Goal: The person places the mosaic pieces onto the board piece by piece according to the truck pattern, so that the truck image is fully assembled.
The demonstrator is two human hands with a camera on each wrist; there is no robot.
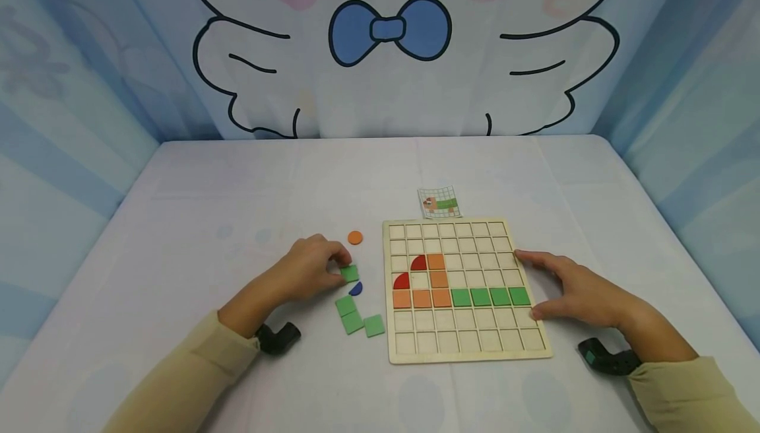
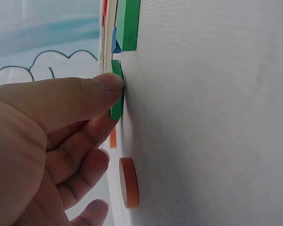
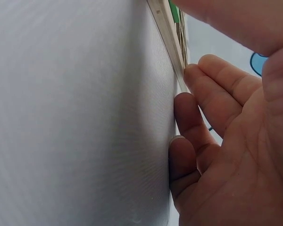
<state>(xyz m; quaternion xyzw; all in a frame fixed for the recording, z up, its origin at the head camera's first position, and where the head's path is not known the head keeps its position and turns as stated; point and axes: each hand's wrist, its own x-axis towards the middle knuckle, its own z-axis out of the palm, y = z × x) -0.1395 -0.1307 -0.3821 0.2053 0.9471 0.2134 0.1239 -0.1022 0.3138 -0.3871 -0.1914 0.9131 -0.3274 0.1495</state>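
My left hand [image 1: 311, 266] pinches a green square tile [image 1: 350, 273] between thumb and fingers, left of the wooden grid board [image 1: 410, 343]. In the left wrist view the tile [image 2: 115, 112] is tipped on edge to the camera, close to the tabletop. A blue half-disc [image 1: 355, 288] lies just below that tile. With its fingers spread, my right hand [image 1: 584, 294] touches the board's right edge with thumb and fingertips. On the board are two red quarter-circles [image 1: 402, 280], several orange squares [image 1: 421, 299] and a row of green squares [image 1: 480, 297] ending at the right side.
Three loose green squares [image 1: 353, 322] lie by the board's lower left. An orange disc [image 1: 355, 237] sits beyond my left hand. Behind the board's far edge is a small picture card [image 1: 439, 203] with a gridded coloured figure. Printed curtains [image 1: 386, 90] surround the white table.
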